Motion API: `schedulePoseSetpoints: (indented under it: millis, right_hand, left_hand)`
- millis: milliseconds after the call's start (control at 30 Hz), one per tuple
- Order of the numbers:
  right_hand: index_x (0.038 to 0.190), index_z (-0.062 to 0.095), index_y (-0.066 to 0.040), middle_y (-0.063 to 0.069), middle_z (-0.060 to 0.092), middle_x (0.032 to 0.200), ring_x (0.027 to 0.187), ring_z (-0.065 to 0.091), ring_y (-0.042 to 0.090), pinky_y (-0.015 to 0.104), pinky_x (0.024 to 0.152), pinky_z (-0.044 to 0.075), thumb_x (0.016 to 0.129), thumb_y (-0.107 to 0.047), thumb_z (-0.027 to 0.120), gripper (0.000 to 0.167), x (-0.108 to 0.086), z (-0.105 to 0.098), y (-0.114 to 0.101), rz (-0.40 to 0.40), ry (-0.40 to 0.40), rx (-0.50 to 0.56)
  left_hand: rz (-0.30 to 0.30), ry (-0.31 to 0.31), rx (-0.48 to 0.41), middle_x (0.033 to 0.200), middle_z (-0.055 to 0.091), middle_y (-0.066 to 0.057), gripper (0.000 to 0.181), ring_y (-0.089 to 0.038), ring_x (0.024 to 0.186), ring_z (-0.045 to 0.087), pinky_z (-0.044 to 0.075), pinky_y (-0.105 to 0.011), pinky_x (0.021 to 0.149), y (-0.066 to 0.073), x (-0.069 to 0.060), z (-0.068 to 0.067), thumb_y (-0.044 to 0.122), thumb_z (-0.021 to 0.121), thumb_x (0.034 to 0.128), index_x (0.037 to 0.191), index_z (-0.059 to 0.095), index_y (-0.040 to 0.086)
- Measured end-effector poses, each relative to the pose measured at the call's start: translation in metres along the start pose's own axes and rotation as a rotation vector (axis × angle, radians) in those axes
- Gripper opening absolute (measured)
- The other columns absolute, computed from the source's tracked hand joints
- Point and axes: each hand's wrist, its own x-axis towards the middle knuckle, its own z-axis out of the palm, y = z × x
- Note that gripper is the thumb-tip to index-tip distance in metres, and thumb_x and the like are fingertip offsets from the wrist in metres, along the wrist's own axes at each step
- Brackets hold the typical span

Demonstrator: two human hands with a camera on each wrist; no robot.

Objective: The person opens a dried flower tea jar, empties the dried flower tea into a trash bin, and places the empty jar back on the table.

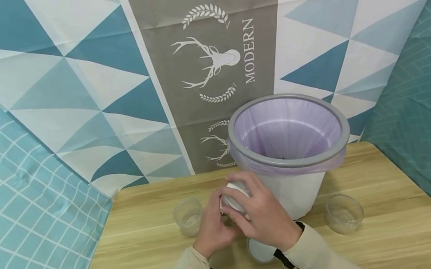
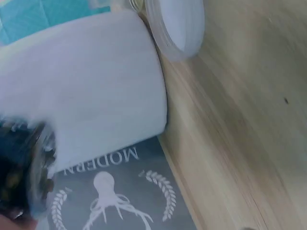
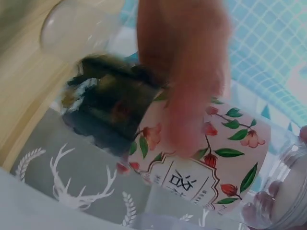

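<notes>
The left hand (image 1: 215,229) curls its fingers round a clear jar (image 3: 220,160) with a pink flowery label (image 3: 232,139). The right hand (image 1: 267,213) is curled round the jar too. Blurry dark bits sit at one end of it. The hands hold the jar up over the wooden table (image 1: 152,267), near the white bin (image 1: 290,193) with its purple bag (image 1: 267,128). A round pale thing (image 1: 261,250) lies below the right hand. One clear cup (image 1: 189,218) stands to the left, another clear cup (image 1: 344,215) to the right.
</notes>
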Motion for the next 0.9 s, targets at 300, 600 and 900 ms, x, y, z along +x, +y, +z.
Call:
schedulePoseSetpoints:
  millis: [300, 600, 900]
  right_hand:
    - [0.115, 0.070, -0.007, 0.012, 0.060, 0.116, 0.103, 0.065, 0.025, 0.035, 0.084, 0.057, 0.107, -0.042, 0.053, 0.041, -0.002, -0.014, -0.002, 0.081, 0.124, 0.092]
    - [0.097, 0.073, -0.005, 0.012, 0.067, 0.099, 0.090, 0.069, 0.026, 0.028, 0.082, 0.059, 0.097, -0.020, 0.066, 0.017, -0.004, -0.013, -0.001, -0.018, 0.312, 0.230]
    - [0.104, 0.073, -0.002, 0.016, 0.067, 0.105, 0.091, 0.070, 0.025, 0.029, 0.083, 0.059, 0.100, -0.025, 0.063, 0.026, -0.001, -0.027, 0.008, -0.175, 0.186, 0.298]
  left_hand:
    - [0.115, 0.115, 0.111, 0.112, 0.070, -0.007, 0.087, -0.022, 0.097, 0.070, 0.059, -0.036, 0.085, 0.013, 0.010, 0.000, 0.015, 0.097, 0.0515, 0.129, 0.061, 0.005]
    - [0.192, -0.011, 0.119, 0.104, 0.075, -0.002, 0.084, -0.010, 0.088, 0.072, 0.059, -0.020, 0.080, 0.029, 0.012, -0.008, 0.022, 0.093, 0.0490, 0.126, 0.062, 0.007]
    - [0.192, -0.093, 0.015, 0.100, 0.074, 0.000, 0.088, -0.005, 0.083, 0.069, 0.056, -0.014, 0.075, 0.033, 0.013, -0.009, 0.016, 0.089, 0.0494, 0.132, 0.058, 0.010]
